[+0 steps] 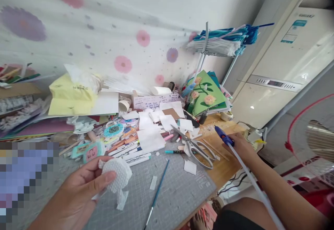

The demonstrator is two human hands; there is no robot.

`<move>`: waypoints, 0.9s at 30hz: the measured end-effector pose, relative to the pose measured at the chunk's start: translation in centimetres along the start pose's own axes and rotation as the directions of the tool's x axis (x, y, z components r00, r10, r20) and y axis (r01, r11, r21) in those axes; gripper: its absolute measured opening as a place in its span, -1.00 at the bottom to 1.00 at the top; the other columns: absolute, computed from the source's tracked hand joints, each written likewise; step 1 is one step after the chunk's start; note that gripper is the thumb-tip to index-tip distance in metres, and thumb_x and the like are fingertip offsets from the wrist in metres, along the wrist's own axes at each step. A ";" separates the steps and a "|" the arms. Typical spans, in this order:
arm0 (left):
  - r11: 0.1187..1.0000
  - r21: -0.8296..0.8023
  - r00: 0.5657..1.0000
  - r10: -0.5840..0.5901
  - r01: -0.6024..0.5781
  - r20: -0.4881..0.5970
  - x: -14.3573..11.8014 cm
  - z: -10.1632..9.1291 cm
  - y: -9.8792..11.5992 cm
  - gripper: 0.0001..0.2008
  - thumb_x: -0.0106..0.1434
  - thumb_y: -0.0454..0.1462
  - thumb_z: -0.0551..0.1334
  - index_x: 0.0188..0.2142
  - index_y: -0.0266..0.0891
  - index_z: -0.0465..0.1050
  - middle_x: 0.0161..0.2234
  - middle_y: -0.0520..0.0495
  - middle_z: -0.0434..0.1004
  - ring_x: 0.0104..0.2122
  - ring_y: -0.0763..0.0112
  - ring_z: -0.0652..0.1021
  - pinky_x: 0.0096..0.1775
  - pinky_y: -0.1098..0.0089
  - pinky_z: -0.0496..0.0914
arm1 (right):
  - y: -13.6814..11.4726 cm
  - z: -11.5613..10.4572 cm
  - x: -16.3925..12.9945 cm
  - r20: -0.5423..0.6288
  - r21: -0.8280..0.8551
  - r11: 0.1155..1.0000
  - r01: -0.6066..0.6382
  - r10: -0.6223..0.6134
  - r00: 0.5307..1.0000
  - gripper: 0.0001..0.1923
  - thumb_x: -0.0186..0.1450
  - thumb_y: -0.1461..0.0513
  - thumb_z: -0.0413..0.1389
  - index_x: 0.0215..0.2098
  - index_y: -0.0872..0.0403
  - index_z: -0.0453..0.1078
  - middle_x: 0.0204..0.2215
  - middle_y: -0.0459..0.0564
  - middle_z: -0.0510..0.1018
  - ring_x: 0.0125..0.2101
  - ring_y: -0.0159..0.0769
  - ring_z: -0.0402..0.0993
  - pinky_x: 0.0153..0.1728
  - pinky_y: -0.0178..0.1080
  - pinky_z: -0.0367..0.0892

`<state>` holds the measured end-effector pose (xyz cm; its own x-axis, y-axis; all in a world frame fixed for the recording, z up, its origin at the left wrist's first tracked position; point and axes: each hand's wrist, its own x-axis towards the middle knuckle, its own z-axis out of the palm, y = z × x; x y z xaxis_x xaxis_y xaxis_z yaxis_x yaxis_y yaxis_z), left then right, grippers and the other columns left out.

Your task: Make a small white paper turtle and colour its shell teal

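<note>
Left hand (78,191) pinches white mesh disc (117,172) at its fingertips.

A pale curtain (109,32) printed with pink and purple flowers is hung along the far side. To the right, a tall white standing air conditioner (281,70) is set against the wall, and a red-rimmed fan (313,139) is seen nearer. Soft daylight is spread throughout.

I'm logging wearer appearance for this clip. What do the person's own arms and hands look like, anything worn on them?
Both are bare: the left hand and the right hand show no gloves, rings, watch or bracelet, and no sleeve covers either forearm in view. Fingernails look short and unpainted.
</note>
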<state>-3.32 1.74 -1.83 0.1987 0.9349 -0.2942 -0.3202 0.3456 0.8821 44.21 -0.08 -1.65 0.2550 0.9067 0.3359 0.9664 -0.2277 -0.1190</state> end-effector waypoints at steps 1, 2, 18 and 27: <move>1.000 -0.005 1.000 0.007 -0.007 -0.015 0.1 -0.1 0.0 -0.70 -0.01 -0.25 0.39 -0.23 0.05 0.50 -0.33 0.12 0.60 -0.25 0.28 0.52 -0.36 0.49 0.43 | 0.7 0.5 0.1 -0.007 -0.013 1.000 -0.019 0.019 1.000 -0.77 0.10 0.18 0.11 -0.29 0.09 0.46 -0.31 0.13 0.50 -0.25 -0.02 0.47 -0.25 -0.12 0.35; 1.000 -0.009 0.999 0.016 -0.016 -0.031 0.2 -0.1 0.0 -0.68 -0.03 -0.25 0.40 -0.23 0.05 0.50 -0.31 0.12 0.60 -0.23 0.27 0.52 -0.37 0.49 0.43 | 1.2 1.1 0.1 -0.010 -0.019 0.999 -0.029 0.029 1.000 -0.75 0.08 0.20 0.12 -0.27 0.10 0.47 -0.30 0.14 0.50 -0.24 -0.01 0.47 -0.24 -0.13 0.35; 0.985 0.095 0.987 0.135 -0.143 0.091 -0.5 1.2 2.4 -0.82 0.07 -0.33 0.34 -0.29 -0.25 0.48 -0.35 0.01 0.56 -0.37 0.46 0.50 -0.30 0.49 0.36 | -15.0 -4.1 -3.0 0.131 0.486 0.666 0.566 -0.696 0.706 -0.83 0.30 0.19 0.03 -0.25 0.01 0.45 -0.22 0.03 0.48 -0.19 -0.18 0.42 -0.14 -0.17 0.30; 0.987 0.084 0.975 0.120 -0.137 0.185 -0.1 0.7 2.0 -0.83 0.05 -0.32 0.36 -0.32 -0.22 0.47 -0.40 0.07 0.52 -0.36 0.51 0.48 -0.28 0.51 0.34 | -23.5 -0.4 -3.8 0.348 0.486 0.593 0.642 -0.805 0.480 -0.79 0.21 0.38 0.08 -0.23 0.06 0.48 -0.30 0.03 0.48 -0.28 -0.23 0.43 -0.24 -0.23 0.30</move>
<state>-3.29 2.33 0.26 0.3267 0.9383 -0.1131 -0.2652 0.2059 0.9420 20.55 1.68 0.23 -0.6669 0.7420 -0.0684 0.7214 0.6200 -0.3085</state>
